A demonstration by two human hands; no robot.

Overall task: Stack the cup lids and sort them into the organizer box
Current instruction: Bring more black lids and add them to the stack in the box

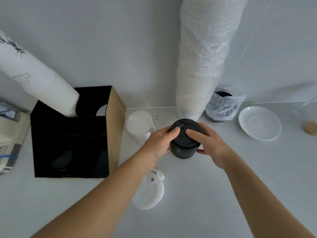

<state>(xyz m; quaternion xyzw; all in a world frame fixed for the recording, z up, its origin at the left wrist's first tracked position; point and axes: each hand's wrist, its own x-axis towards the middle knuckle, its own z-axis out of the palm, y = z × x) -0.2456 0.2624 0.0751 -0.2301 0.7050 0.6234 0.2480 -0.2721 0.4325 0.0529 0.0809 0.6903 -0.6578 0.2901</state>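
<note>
Both hands are closed around one stack of black lids (184, 140) standing on the white tabletop (205, 194), right of the organizer box (72, 134). The left hand (158, 143) grips the stack's left side, thumb laid across the top lid near its sip slot. The right hand (210, 145) grips the right side, thumb pressed flat on the top lid, and one fingertip shows at the stack's lower right edge. The remaining fingers of both hands are hidden behind the stack.

The organizer box is black with a tan right wall. Its compartments are dark, and the dividers and contents are hard to make out. A column of printed paper cups (34, 78) leans out of its rear left compartment, cut off at the left edge.

A stack of clear lids (139, 125) sits between the box and the hands. White lids (149, 191) lie near the left forearm, partly covered by it. A wrapped sleeve of pale cups or lids (204, 57) rises behind, its top cut off. A plastic bag with dark contents (221, 107) stands beside it, contents indistinct. A white saucer (259, 122) lies right of the bag.
</note>
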